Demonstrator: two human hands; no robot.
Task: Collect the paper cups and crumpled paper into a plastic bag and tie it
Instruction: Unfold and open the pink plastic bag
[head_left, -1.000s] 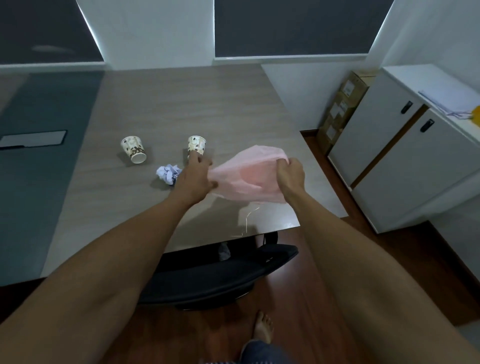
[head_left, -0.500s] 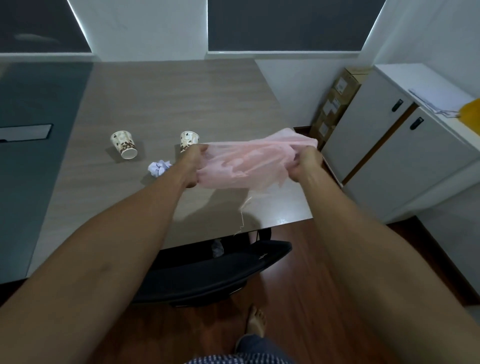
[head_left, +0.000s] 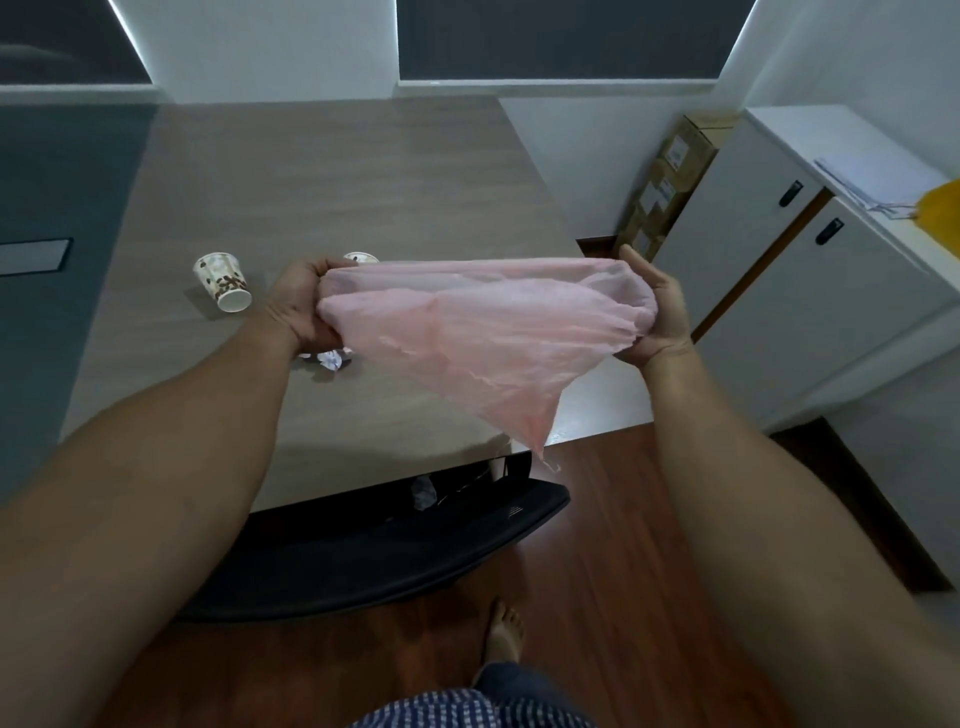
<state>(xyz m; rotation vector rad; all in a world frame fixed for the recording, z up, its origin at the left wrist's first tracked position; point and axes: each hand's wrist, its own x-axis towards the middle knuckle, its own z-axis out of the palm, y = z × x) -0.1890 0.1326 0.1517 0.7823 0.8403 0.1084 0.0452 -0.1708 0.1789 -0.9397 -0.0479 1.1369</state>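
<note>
both hands, left hand (head_left: 298, 306) and right hand (head_left: 657, 312), grip pink plastic bag (head_left: 478, 332) stretched left-right, its tail pointing down

You've got a grey wood-grain table (head_left: 332, 171) under you, and a black office chair (head_left: 374, 551) tucked against its near edge. Over on your right stands a white cabinet (head_left: 789, 291) with dark door handles; a stack of papers (head_left: 872, 179) lies on its top, something yellow (head_left: 943, 208) just beside them. Between cabinet and wall, a cardboard box (head_left: 670, 182) leans. Reddish wood floor (head_left: 613, 519) below, dark blinds behind.
</note>
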